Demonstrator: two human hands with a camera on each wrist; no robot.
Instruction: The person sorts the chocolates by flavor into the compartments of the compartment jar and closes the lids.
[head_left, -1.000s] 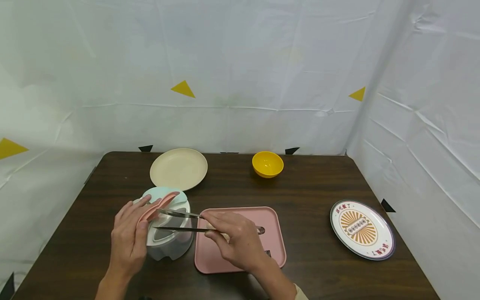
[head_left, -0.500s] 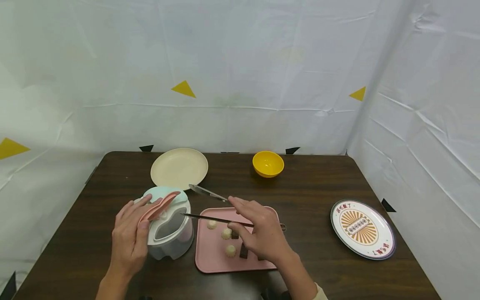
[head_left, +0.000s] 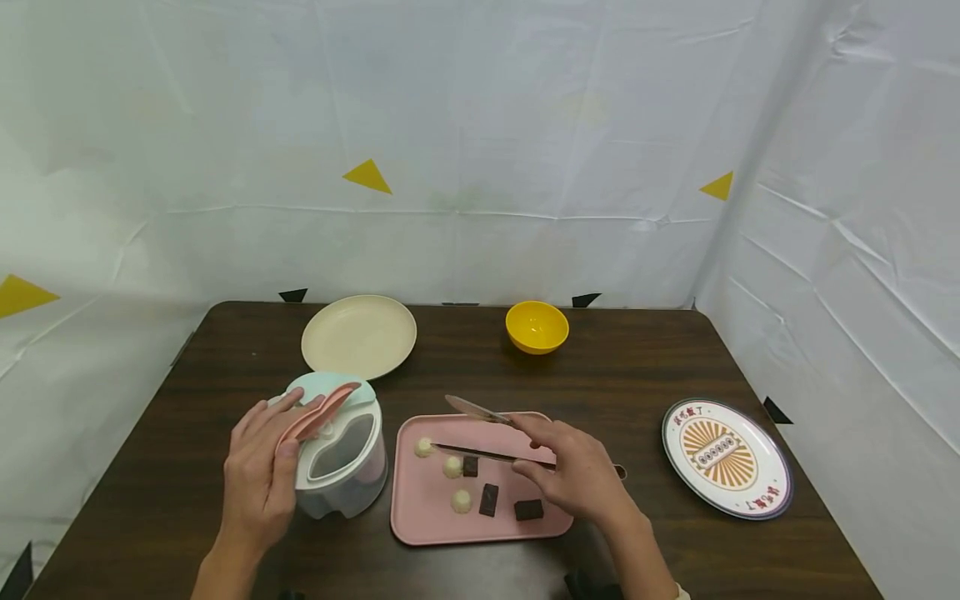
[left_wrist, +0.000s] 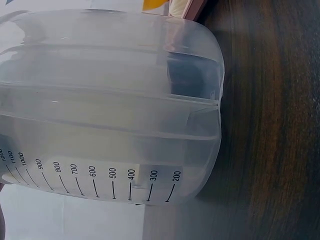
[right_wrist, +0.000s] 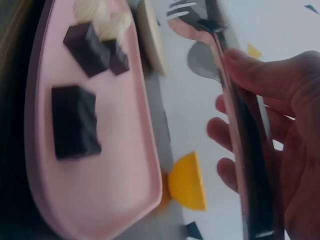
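Observation:
With its fingers on the top of a clear canister (head_left: 347,492), my left hand (head_left: 255,467) holds up a pink lid flap (head_left: 318,414), thumb against the flap's near side. A kidney-shaped opening shows beside the flap. In the left wrist view the clear wall (left_wrist: 115,115) carries black volume marks. My right hand (head_left: 577,471) grips metal tongs (head_left: 487,455), spread apart over a pink tray (head_left: 427,525), nothing between their tips. One tong arm ends in fork tines (right_wrist: 187,15). On the tray lie cream-coloured balls (head_left: 461,501) and dark rectangular blocks (head_left: 488,500).
A cream plate (head_left: 358,333) stands behind the canister. A yellow bowl (head_left: 537,327) is at the back of the dark table (head_left: 600,375). To the right lies a white patterned plate (head_left: 726,458). White sheeting (head_left: 480,125) encloses the back and right side.
From over the canister, the tongs have moved right with my right hand to above the tray, uncovering the balls and blocks. My left hand stays on the lid.

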